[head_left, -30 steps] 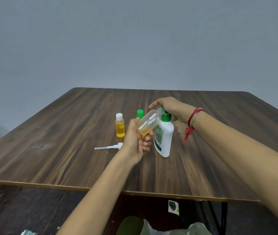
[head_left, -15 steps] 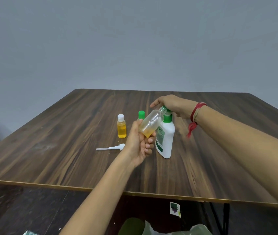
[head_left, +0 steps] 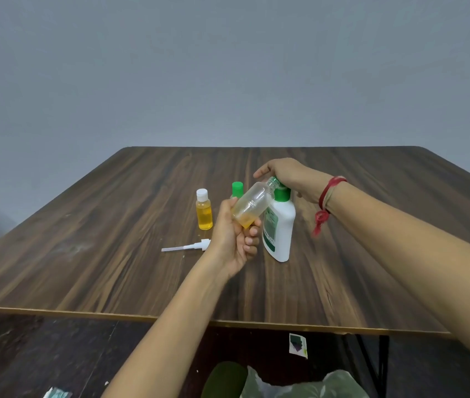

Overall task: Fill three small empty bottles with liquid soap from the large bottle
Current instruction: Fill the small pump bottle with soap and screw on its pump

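The large white soap bottle [head_left: 281, 234] with a green collar stands upright mid-table. My right hand [head_left: 288, 175] rests on top of it, palm down over the pump head, which is hidden beneath. My left hand [head_left: 235, 235] grips a small clear bottle [head_left: 252, 203], uncapped and tilted, its mouth up against the large bottle's top. A little yellow soap lies in its lower end. To the left stands a small bottle [head_left: 204, 211] full of yellow soap with a white cap. A green cap [head_left: 237, 189] shows behind my left hand; what is under it is hidden.
A loose white pump with its dip tube [head_left: 187, 247] lies flat on the wooden table [head_left: 98, 239] left of my left hand. The table's front edge runs close below my forearms. A plastic bag [head_left: 299, 384] and scraps lie on the floor below.
Both hands keep the same hold at the large bottle's top. The view has shifted slightly. No clear change in the soap level in the tilted bottle.
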Demonstrator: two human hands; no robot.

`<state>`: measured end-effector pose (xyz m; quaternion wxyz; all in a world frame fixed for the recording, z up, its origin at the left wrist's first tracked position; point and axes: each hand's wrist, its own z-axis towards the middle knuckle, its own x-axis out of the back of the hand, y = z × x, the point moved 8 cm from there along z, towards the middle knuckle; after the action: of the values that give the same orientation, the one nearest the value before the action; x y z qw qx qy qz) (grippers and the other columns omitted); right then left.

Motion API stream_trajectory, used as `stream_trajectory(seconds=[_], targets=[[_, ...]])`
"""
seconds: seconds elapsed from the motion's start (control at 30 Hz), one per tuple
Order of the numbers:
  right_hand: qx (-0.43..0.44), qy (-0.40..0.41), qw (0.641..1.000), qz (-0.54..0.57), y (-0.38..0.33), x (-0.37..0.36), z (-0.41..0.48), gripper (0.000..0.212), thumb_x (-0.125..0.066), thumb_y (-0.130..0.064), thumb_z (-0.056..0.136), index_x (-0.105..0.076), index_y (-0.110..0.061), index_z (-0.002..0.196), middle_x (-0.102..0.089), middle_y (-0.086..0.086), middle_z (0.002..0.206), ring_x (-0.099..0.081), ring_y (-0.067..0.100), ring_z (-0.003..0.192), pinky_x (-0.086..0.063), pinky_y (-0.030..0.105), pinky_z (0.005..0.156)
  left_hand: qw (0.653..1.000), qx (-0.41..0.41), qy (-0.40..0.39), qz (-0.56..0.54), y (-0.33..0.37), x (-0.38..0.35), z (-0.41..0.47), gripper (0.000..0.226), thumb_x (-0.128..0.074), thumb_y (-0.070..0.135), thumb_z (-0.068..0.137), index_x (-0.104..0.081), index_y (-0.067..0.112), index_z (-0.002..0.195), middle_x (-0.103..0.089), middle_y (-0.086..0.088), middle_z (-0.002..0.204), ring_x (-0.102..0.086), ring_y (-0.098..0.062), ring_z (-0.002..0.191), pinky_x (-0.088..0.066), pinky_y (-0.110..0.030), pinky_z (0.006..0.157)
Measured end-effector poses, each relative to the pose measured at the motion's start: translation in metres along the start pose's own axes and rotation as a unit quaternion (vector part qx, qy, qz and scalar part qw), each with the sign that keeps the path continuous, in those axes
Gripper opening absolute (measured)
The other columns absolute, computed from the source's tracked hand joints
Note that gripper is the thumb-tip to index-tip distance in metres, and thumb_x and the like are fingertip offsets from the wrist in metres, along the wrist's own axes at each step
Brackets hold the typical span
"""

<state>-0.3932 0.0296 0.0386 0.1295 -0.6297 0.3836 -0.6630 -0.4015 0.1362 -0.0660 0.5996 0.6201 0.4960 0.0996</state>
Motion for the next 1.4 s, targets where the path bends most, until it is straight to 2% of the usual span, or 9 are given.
stream_trajectory(seconds=[0.27,0.47,0.63,0.77,0.93,1.07,1.2,1.27,1.4], targets=[[-0.001,0.006,1.000,-0.008,0.003,0.003,0.005,0.048,-0.027,0.009,0.093,-0.059,-0.009,0.125,-0.048,-0.006,0.081,-0.036,0.002,0.060,-0.029,0.009,0.040,1.000,-0.005,-0.001,0.002,0.003,-0.001,0.000,0.062,-0.031,0.058,0.091,-0.054,0.011,0.057,-0.042,0.004,0.044,-0.034,-0.005,0.032,-0.026,-0.013,0.032],[0.002,-0.010,1.000,-0.022,-0.004,0.006,-0.001,0.042,-0.029,-0.002,0.098,-0.060,-0.011,0.125,-0.045,0.004,0.110,-0.041,0.017,0.094,-0.026,0.015,0.051,1.000,0.000,-0.002,0.003,-0.001,-0.001,-0.002,0.062,-0.032,0.058,0.092,-0.055,0.011,0.058,-0.041,0.004,0.045,-0.033,-0.005,0.032,-0.027,-0.013,0.032],[0.007,-0.008,0.999,-0.036,0.000,0.000,-0.002,0.048,-0.026,0.008,0.095,-0.057,-0.007,0.129,-0.051,0.003,0.104,-0.045,0.010,0.075,-0.027,0.012,0.052,1.000,0.006,0.002,-0.014,-0.003,0.001,0.000,0.062,-0.033,0.058,0.090,-0.054,0.011,0.056,-0.042,0.003,0.044,-0.034,-0.005,0.031,-0.027,-0.013,0.031],[0.002,-0.003,0.999,-0.038,-0.006,0.006,-0.004,0.044,-0.027,0.000,0.099,-0.057,-0.009,0.129,-0.047,0.009,0.135,-0.047,0.025,0.113,-0.030,0.020,0.054,1.000,-0.002,-0.004,0.001,-0.003,-0.001,-0.001,0.061,-0.031,0.058,0.092,-0.055,0.011,0.060,-0.041,0.004,0.045,-0.034,-0.005,0.033,-0.027,-0.013,0.032],[0.010,-0.007,0.999,-0.051,-0.004,0.002,-0.005,0.044,-0.028,0.004,0.097,-0.057,-0.008,0.129,-0.052,0.008,0.121,-0.046,0.012,0.078,-0.026,0.011,0.050,1.000,-0.004,0.003,-0.009,0.001,0.001,0.002,0.063,-0.032,0.059,0.091,-0.054,0.011,0.058,-0.042,0.003,0.044,-0.034,-0.005,0.032,-0.027,-0.013,0.032],[0.002,-0.014,0.999,-0.050,-0.007,0.006,-0.006,0.041,-0.029,-0.004,0.099,-0.059,-0.009,0.127,-0.051,0.009,0.124,-0.047,0.021,0.100,-0.026,0.014,0.050,1.000,-0.005,-0.004,0.001,-0.002,0.001,0.002,0.064,-0.032,0.059,0.091,-0.057,0.012,0.056,-0.042,0.003,0.046,-0.035,-0.005,0.033,-0.028,-0.013,0.033],[0.011,-0.015,0.999,-0.051,-0.004,0.000,-0.002,0.044,-0.029,0.004,0.096,-0.059,-0.008,0.125,-0.046,0.000,0.109,-0.045,0.015,0.087,-0.028,0.012,0.052,1.000,-0.003,-0.001,-0.011,0.001,0.001,0.003,0.066,-0.032,0.058,0.091,-0.057,0.011,0.052,-0.042,0.003,0.044,-0.035,-0.005,0.031,-0.028,-0.013,0.032],[0.009,-0.013,0.999,-0.041,-0.003,-0.002,-0.002,0.044,-0.028,0.003,0.096,-0.061,-0.006,0.124,-0.053,0.005,0.116,-0.046,0.013,0.079,-0.029,0.012,0.053,1.000,0.004,0.000,-0.006,-0.002,0.003,0.002,0.065,-0.032,0.059,0.090,-0.057,0.012,0.053,-0.041,0.003,0.044,-0.034,-0.005,0.032,-0.027,-0.013,0.032],[0.008,-0.017,0.999,-0.048,-0.009,0.006,-0.006,0.043,-0.028,-0.002,0.098,-0.058,-0.009,0.128,-0.049,0.009,0.137,-0.041,0.015,0.096,-0.026,0.014,0.051,1.000,-0.004,-0.008,0.002,0.001,0.000,0.000,0.062,-0.033,0.058,0.090,-0.056,0.011,0.057,-0.040,0.003,0.045,-0.034,-0.005,0.033,-0.027,-0.013,0.032]])
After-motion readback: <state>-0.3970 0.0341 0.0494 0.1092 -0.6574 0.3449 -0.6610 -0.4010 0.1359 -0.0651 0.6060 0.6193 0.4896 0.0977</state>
